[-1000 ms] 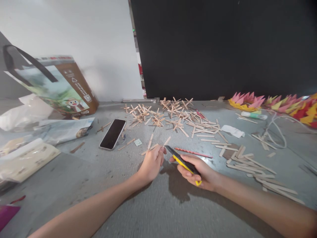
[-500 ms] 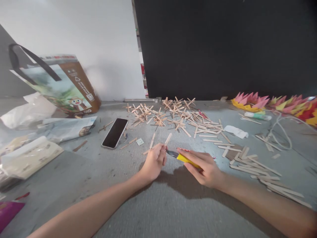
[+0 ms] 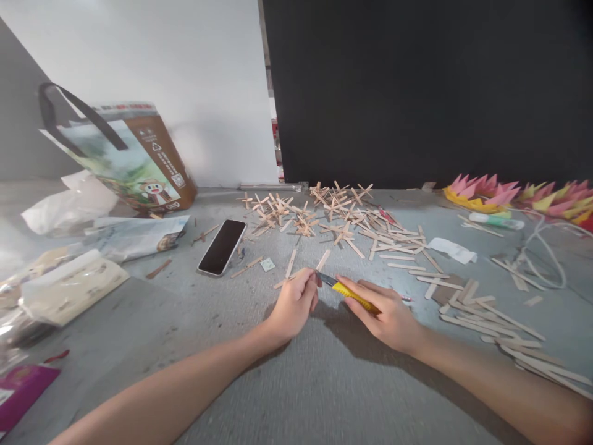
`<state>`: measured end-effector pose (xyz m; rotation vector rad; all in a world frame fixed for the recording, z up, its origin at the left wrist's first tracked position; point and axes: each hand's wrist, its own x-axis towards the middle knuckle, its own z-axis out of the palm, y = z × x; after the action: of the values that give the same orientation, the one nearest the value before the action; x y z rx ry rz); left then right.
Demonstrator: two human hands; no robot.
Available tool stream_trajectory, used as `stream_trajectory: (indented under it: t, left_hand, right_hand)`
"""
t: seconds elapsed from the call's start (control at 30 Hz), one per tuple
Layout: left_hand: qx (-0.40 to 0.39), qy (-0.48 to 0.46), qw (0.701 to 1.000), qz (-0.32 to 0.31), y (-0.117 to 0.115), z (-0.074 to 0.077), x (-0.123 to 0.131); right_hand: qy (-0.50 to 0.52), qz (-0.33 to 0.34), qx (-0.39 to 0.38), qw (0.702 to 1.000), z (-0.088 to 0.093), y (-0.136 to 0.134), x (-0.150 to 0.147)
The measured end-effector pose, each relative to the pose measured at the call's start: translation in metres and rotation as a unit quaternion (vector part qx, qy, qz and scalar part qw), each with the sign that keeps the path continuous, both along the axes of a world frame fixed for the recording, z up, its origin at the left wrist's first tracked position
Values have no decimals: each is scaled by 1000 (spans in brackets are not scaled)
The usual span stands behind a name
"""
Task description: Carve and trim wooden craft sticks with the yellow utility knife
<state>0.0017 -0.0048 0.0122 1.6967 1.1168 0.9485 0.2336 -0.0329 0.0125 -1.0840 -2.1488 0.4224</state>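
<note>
Grey tabletop [image 3: 296,395], white & black panels behind. L hand [image 3: 296,300] pinched a wooden stick [image 3: 323,259], end poking out past the fingers. R hand [image 3: 386,315] had its grip wrapped round a yellow cutter [image 3: 356,299]; vs. 1 sec ago it'd rolled over the handle, so blade sat approx. at stick, right by L fingertips.

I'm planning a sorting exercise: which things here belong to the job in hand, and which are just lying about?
Seemingly part of the job:
wooden stick, in left hand
yellow cutter, in right hand
loose sticks
crossed sticks

Apparently just lying about:
phone
carrier bag
paper crowns
</note>
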Motion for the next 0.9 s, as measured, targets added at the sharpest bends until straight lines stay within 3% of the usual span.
stream_trajectory:
  t: [0.5,0.9]
  left_hand:
    - [58,39,997,-32,-4,-9,-5]
    - [71,34,997,7,-8,-7,-3]
  right_hand:
    - [27,57,-31,998,-12,0,3]
    - [59,56,-69,994,-1,-3,-3]
